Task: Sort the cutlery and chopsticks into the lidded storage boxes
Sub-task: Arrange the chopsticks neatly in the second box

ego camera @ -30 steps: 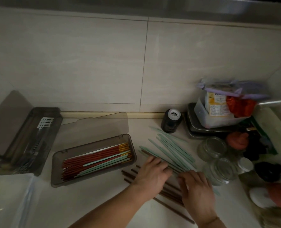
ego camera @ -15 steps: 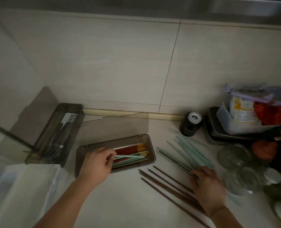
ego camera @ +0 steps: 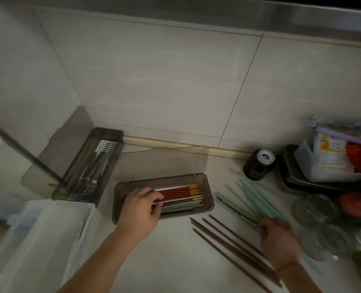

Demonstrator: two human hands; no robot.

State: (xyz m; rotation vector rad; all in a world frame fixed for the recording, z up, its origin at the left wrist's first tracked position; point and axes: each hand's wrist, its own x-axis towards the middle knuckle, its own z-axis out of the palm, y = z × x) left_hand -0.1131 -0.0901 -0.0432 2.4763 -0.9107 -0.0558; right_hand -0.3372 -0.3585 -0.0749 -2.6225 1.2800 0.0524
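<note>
A grey storage box (ego camera: 208, 188) with its lid (ego camera: 162, 160) open holds red and mint chopsticks. My left hand (ego camera: 141, 205) rests over the box's left end, fingers curled on the chopsticks inside. To the right, loose mint chopsticks (ego camera: 247, 197) fan out on the counter, and several brown chopsticks (ego camera: 228, 242) lie nearer me. My right hand (ego camera: 278, 236) lies on the near ends of the mint chopsticks, fingers curled around them. A second grey box (ego camera: 109, 134) at the left holds forks and other metal cutlery (ego camera: 90, 178), its lid up against the wall.
A white plastic bin (ego camera: 37, 240) stands at the near left. A dark can (ego camera: 259, 163) sits by the wall. Glass jars (ego camera: 317, 210), stacked trays and a food container (ego camera: 323, 166) crowd the right side. Tiled wall runs behind.
My left hand went from the loose chopsticks to the chopstick box and now rests on its contents. My right hand stays at the mint chopsticks. The view shifted left.
</note>
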